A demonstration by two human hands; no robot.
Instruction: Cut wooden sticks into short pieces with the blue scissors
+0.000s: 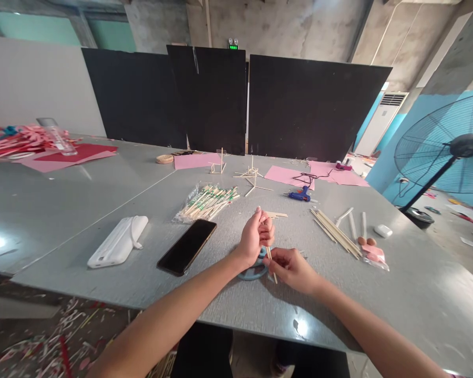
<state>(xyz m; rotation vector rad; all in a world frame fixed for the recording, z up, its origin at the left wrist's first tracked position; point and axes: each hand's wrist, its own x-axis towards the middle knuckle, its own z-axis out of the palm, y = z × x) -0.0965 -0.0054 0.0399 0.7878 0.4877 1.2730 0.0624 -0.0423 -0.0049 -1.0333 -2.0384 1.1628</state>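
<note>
Thin wooden sticks [275, 275], seemingly two side by side, run between my hands above the near part of the table. My left hand [257, 236] is curled around their upper part, its thumb pointing up. Lower down, my right hand [294, 269] pinches the same sticks between thumb and fingers. Beneath my left wrist lies a pair of scissors with blue-grey handles [252, 274]; its blades are hidden. Just beyond my hands rest short flat wood pieces [278, 214].
A black phone [187, 247], a white power bank [118, 241] and a bag of wooden chopsticks [208, 202] lie left. To the right are long sticks [335, 233] and a blue glue gun [299, 194]. Small stick frames [254, 184] stand farther back. A fan [453, 152] stands at right.
</note>
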